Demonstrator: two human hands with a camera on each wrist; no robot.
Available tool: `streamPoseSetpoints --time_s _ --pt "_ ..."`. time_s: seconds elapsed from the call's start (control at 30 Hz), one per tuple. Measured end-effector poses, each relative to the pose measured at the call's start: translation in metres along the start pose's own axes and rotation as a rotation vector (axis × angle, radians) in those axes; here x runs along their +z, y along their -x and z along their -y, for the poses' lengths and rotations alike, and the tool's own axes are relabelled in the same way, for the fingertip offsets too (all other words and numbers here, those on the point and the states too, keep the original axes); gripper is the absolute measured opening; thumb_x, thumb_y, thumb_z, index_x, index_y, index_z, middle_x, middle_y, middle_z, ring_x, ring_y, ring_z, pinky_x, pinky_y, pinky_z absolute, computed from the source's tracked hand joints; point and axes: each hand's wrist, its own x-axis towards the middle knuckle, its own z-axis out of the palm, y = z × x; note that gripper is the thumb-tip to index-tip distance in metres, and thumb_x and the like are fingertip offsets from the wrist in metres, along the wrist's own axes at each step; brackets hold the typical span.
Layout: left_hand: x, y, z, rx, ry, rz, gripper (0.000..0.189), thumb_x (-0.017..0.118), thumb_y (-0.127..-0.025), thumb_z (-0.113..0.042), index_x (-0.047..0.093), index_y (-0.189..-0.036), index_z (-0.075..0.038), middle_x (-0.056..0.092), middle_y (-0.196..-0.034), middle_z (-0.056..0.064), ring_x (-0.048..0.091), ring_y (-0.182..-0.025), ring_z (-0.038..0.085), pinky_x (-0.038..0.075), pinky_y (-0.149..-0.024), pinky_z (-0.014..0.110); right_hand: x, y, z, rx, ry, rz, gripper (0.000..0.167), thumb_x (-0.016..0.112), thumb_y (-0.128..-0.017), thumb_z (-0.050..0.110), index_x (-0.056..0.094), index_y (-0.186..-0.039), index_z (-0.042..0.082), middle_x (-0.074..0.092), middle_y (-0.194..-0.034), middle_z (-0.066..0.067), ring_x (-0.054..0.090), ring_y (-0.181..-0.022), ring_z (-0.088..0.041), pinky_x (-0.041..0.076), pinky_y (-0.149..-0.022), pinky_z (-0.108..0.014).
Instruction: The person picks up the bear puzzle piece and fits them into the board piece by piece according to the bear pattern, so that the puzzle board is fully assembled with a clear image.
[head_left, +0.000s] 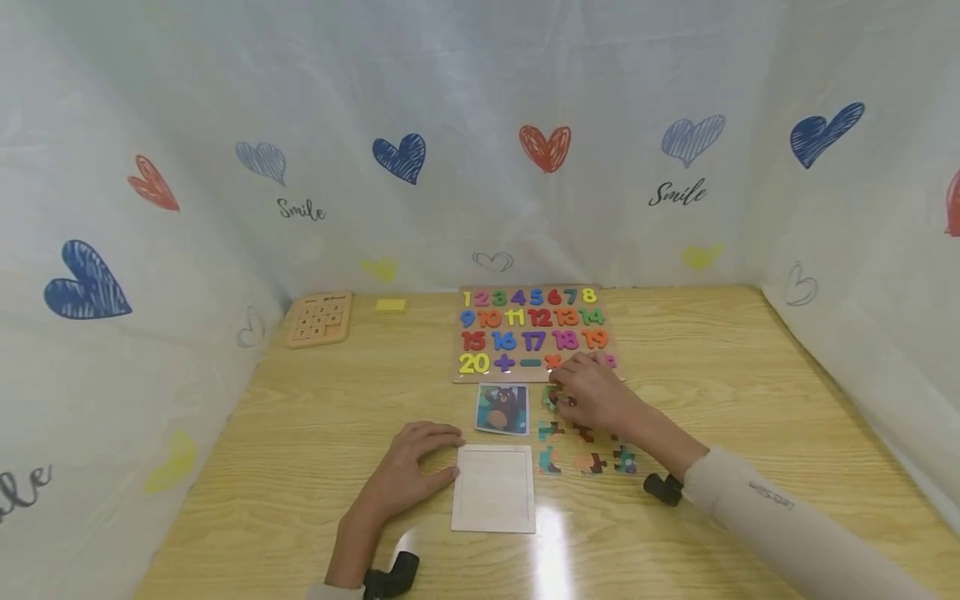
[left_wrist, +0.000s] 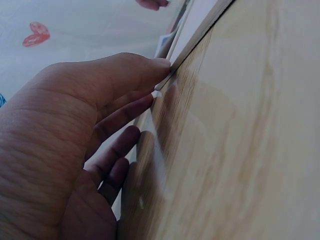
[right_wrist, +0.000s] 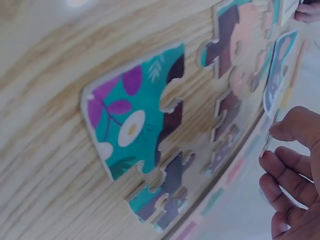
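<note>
My left hand (head_left: 408, 471) lies at the left side of the square wooden puzzle tray (head_left: 495, 487), fingers loosely spread. In the left wrist view, the thumb touches the edge of this tray. My right hand (head_left: 596, 392) is over the upper part of the loose jigsaw pieces, just in front of the number board. Between thumb and index finger it pinches a thin jigsaw piece (right_wrist: 271, 134), seen nearly edge-on in the right wrist view. Below it lie several loose pieces, among them a teal corner piece (right_wrist: 132, 117) with purple leaves and a white flower. A bear picture card (head_left: 502, 409) lies above the tray.
Behind the pieces lies a board (head_left: 459, 377) with coloured numbers and signs. A wooden sliding number puzzle (head_left: 319, 319) and a yellow block (head_left: 391, 305) are at the far left. A curtain with printed hearts (head_left: 545, 148) encloses the table.
</note>
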Motion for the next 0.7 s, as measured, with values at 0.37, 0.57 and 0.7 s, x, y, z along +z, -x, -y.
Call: streamPoseSetpoints --time_s 0.37,0.57,0.7 --pt "-0.002 0.0 0.0 -0.007 0.001 0.005 0.035 0.079 -0.086 -0.024 0.072 -0.12 -0.021 0.061 -0.132 -0.006 0.046 -0.128 0.024 0.035 -0.105 0.057 -0.012 0.003 0.009 -0.009 -0.006 -0.037 0.022 0.074 -0.08 0.014 0.073 -0.101 0.008 0.07 -0.094 -0.003 0.059 -0.092 -0.024 0.035 -0.081 -0.044" --pt "-0.001 0.0 0.001 0.033 -0.024 -0.017 0.034 0.078 -0.086 -0.024 0.072 -0.119 -0.019 0.062 -0.131 -0.005 0.047 -0.126 0.025 0.037 -0.102 0.058 -0.019 0.005 0.015 -0.014 -0.017 -0.064 0.02 0.075 -0.078 0.011 0.073 -0.098 0.009 0.069 -0.091 -0.002 0.059 -0.09 -0.025 0.033 -0.079 -0.046" --pt "0.0 0.0 0.002 0.021 -0.023 -0.007 0.034 0.078 -0.086 -0.025 0.072 -0.12 -0.02 0.062 -0.132 -0.006 0.047 -0.126 0.023 0.036 -0.103 0.056 -0.021 0.008 0.02 -0.012 -0.04 -0.063 0.019 0.075 -0.076 0.008 0.072 -0.095 0.011 0.068 -0.088 0.001 0.051 -0.08 -0.018 0.03 -0.078 -0.044"
